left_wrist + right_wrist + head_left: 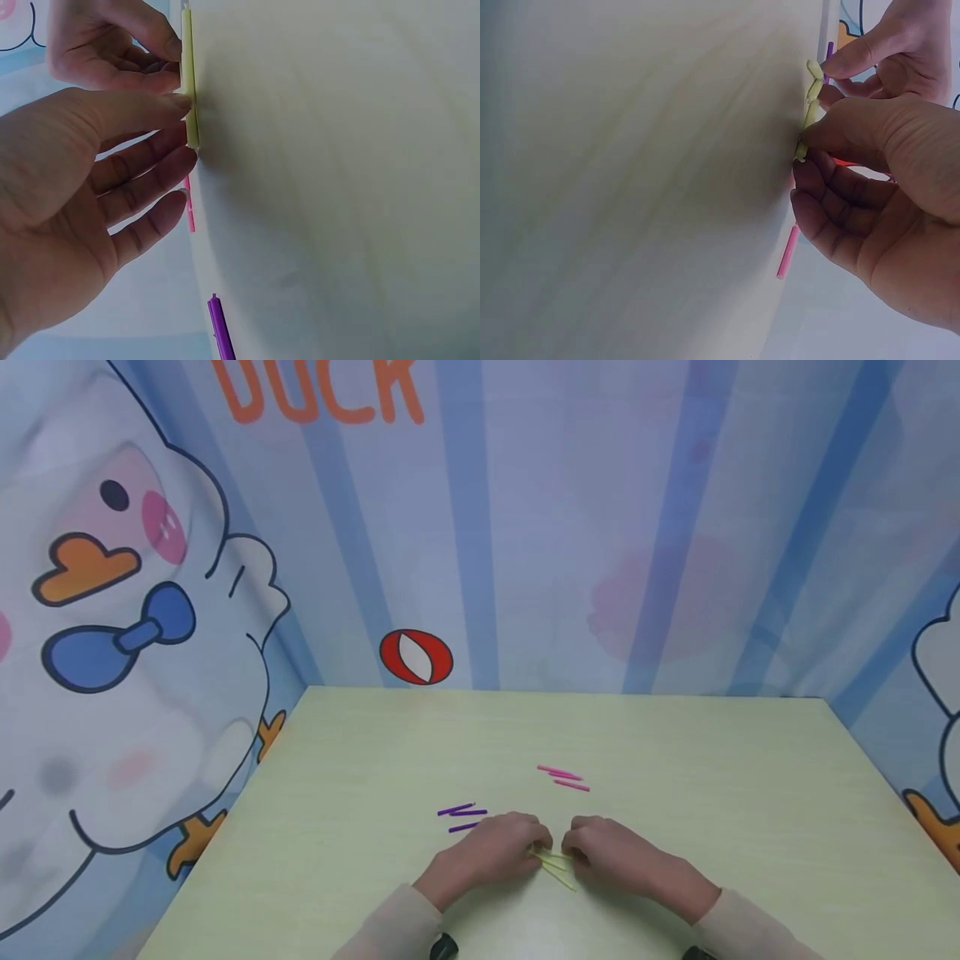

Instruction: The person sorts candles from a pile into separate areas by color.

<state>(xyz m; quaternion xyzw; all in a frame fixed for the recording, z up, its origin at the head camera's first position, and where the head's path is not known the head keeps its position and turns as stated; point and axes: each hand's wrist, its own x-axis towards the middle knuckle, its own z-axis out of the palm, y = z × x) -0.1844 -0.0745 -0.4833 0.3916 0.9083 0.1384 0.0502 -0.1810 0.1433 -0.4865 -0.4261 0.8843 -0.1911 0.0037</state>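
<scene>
Several thin yellow candles (555,865) lie fanned out on the table between the two hands. My left hand (498,849) is at their left ends; in the left wrist view its thumb and fingertips pinch a yellow candle (190,75). From the other side my right hand (618,857) reaches in, and the right wrist view has its thumb and forefinger pinching the end of a yellow candle (810,112). Curled fingers partly cover the candles in every view.
Three purple candles (468,812) lie just beyond the left hand, one partly behind it. Farther back on the pale table (675,752) is a small group of pink candles (572,785). A printed curtain (555,527) stands along the far edge.
</scene>
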